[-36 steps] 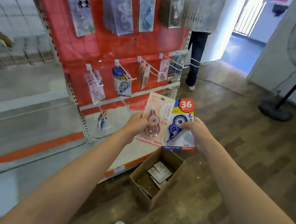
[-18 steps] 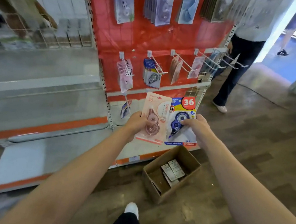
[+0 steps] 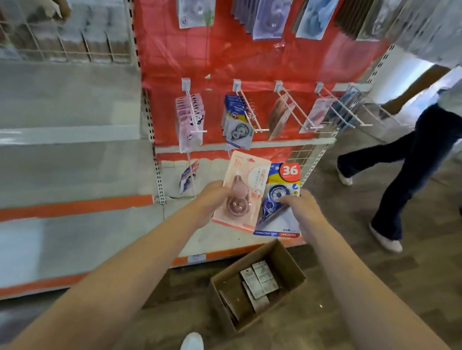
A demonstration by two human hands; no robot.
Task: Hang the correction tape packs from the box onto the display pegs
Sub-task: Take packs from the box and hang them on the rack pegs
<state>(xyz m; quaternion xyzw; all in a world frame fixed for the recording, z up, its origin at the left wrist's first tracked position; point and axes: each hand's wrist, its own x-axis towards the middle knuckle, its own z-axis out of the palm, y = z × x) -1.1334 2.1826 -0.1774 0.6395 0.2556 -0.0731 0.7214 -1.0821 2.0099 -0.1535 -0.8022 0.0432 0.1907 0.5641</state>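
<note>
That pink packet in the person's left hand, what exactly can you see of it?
The pink correction tape pack is a flat, pale pink card with a clear plastic blister holding a rounded, translucent pink dispenser. A red "36" is printed near its top left corner, and a darker strip runs along the bottom edge. It is held upright and slightly tilted, gripped at its left edge by the left hand. Its right edge overlaps the blue correction tape pack. It is held in front of the lower shelf, above the cardboard box.

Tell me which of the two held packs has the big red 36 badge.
The blue pack in the right hand; the pink pack in the left hand shows only a small 36.
</note>
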